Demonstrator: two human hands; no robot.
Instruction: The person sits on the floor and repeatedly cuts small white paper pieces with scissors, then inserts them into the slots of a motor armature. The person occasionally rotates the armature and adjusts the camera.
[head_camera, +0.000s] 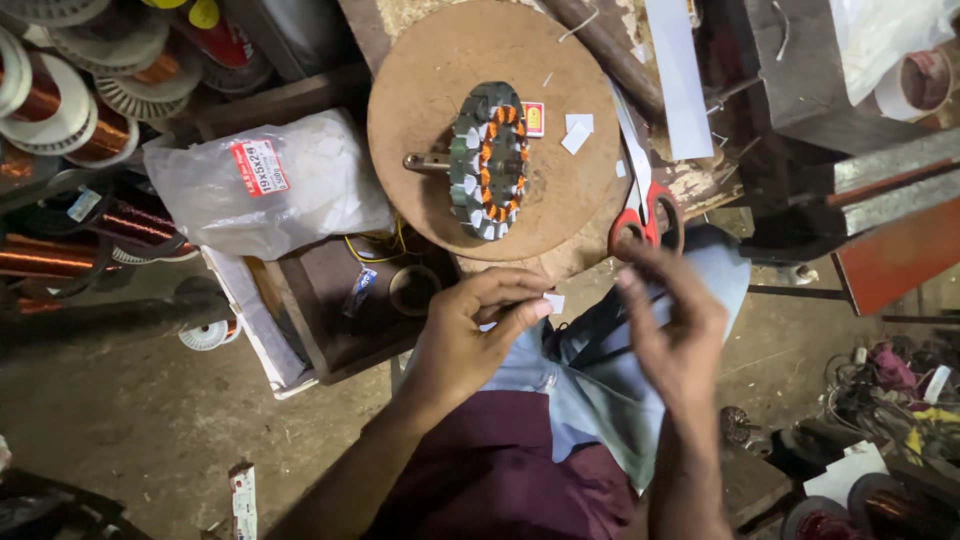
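My left hand (470, 335) pinches a small white slip of paper (553, 303) between thumb and forefinger, just below the round wooden board (420, 110). My right hand (672, 325) is blurred beside it, fingers spread and empty, close to the red-handled scissors (640, 205) at the board's edge. On the board lies a motor stator (488, 160) with copper windings and white slot papers, on a short shaft. Small white paper pieces (577, 132) and a little red and yellow box (533, 118) lie next to the stator.
A white plastic bag (265, 185) lies left of the board. Spools of copper wire (60, 110) fill the upper left. A long white paper strip (678, 75) lies at the top right. A wooden tray (320, 310) and a roll of tape (412, 288) sit below the board.
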